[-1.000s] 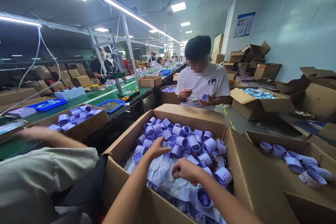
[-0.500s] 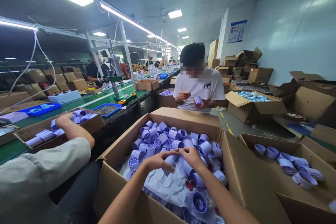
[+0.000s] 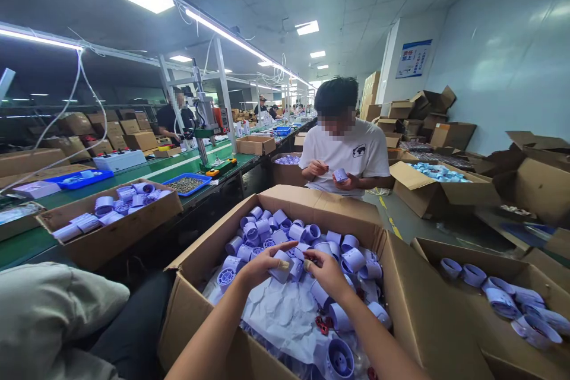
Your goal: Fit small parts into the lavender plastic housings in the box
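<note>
My left hand is closed round a light purple plastic cylinder, its thumb across the near side and its forefinger stretched out above. Just to the right, my right hand is curled with fingertips pinched; whatever they hold, if anything, is too small to make out. A pale covering is wrapped on the left thumb and on a right finger. Both hands hang over an open cardboard box of similar purple cylinders. White sheeting and small red parts lie among them.
Opposite sits a co-worker holding another purple cylinder. A second person's sleeve is at the left. Boxes of purple parts stand on the green conveyor and at the right. A blue tray holds small pieces.
My hands have drawn apart; the right fingertips have come away from the left fingers, and the left hand has tilted up with the cylinder. The left neighbour's arm has pulled back from its box.
</note>
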A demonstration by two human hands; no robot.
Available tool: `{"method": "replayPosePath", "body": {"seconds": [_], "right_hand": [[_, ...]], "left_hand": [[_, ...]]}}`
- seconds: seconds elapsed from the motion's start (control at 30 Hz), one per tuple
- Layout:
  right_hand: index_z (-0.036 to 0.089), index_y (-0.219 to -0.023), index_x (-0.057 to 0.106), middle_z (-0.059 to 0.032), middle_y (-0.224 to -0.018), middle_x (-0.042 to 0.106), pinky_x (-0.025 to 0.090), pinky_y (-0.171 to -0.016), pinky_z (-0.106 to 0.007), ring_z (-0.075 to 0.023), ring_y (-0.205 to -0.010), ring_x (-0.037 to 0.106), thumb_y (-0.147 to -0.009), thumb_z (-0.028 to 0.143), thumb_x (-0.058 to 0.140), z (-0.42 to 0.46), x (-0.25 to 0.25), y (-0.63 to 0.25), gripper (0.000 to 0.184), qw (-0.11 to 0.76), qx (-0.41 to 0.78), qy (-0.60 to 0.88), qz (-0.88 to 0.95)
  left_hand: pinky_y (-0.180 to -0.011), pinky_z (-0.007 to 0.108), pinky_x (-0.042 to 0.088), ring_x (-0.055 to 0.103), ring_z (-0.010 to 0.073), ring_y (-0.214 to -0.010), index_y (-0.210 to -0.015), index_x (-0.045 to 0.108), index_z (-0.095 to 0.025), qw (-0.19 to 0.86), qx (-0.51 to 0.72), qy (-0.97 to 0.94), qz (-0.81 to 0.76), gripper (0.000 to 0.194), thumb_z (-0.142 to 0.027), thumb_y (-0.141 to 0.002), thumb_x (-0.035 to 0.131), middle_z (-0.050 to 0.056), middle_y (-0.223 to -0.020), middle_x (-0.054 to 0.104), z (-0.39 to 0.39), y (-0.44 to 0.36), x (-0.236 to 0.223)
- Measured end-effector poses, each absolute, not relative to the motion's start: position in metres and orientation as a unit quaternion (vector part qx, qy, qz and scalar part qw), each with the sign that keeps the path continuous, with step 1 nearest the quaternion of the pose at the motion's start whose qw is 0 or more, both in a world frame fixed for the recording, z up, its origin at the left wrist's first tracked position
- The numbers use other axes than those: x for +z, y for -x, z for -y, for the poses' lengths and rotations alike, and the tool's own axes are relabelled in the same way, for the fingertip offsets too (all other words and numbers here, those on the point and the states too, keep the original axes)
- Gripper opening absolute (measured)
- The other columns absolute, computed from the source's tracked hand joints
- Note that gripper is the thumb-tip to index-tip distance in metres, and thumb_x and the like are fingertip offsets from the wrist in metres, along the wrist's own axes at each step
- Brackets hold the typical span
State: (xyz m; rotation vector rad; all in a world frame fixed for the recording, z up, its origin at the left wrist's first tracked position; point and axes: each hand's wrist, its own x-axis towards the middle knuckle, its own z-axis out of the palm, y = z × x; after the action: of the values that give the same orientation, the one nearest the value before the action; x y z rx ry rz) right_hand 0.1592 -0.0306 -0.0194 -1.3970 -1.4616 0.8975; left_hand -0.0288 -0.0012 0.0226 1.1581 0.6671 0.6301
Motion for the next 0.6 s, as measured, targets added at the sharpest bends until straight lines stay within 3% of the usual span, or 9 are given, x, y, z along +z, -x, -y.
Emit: {"method": "replayPosePath", "body": {"seconds": [0.07,0.23,0.4,0.6], "right_hand": [[0.018,-0.101,0.069,-0.0078,-0.093,0.073,0.053,-0.063,-0.031,-0.0209,-0.076,0.068,-0.072,0.038,0.059,0.0282,-0.021,-0.1591,0.037,0.491,0.399,0.532,0.563],[0.019,-0.088,0.071,-0.0066,-0.082,0.073,0.055,-0.069,-0.036,-0.023,-0.076,0.067,-0.052,0.048,0.078,0.0252,-0.0212,-0.1577,0.047,0.602,0.475,0.459,0.449],[0.018,-0.083,0.07,-0.005,-0.075,0.071,0.055,-0.064,-0.035,-0.0211,-0.068,0.065,-0.044,0.054,0.081,0.0254,-0.0169,-0.1592,0.054,0.623,0.484,0.463,0.405],[0.018,-0.082,0.07,-0.006,-0.077,0.071,0.054,-0.07,-0.035,-0.0216,-0.074,0.066,-0.043,0.056,0.081,0.026,-0.0168,-0.1613,0.056,0.619,0.475,0.462,0.422]], "left_hand": [[-0.057,0.022,0.041,0.055,0.0104,-0.06,-0.124,0.057,-0.02,0.744,0.309,-0.517,-0.289,0.07,-0.016,-0.054,0.065,0.0,-0.074,0.065,0.0023,0.0304,0.0235],[-0.057,0.023,0.044,0.057,0.0107,-0.059,-0.123,0.058,-0.02,0.758,0.324,-0.5,-0.267,0.072,-0.017,-0.052,0.069,0.003,-0.086,0.068,0.005,0.0327,0.0237],[-0.06,0.025,0.047,0.058,0.0101,-0.062,-0.123,0.058,-0.023,0.761,0.334,-0.495,-0.255,0.072,-0.018,-0.052,0.07,0.007,-0.113,0.064,0.006,0.0352,0.0223],[-0.06,0.025,0.047,0.057,0.0085,-0.063,-0.12,0.06,-0.024,0.757,0.345,-0.497,-0.248,0.069,-0.019,-0.052,0.07,0.008,-0.13,0.055,0.0067,0.0365,0.0212]]}}
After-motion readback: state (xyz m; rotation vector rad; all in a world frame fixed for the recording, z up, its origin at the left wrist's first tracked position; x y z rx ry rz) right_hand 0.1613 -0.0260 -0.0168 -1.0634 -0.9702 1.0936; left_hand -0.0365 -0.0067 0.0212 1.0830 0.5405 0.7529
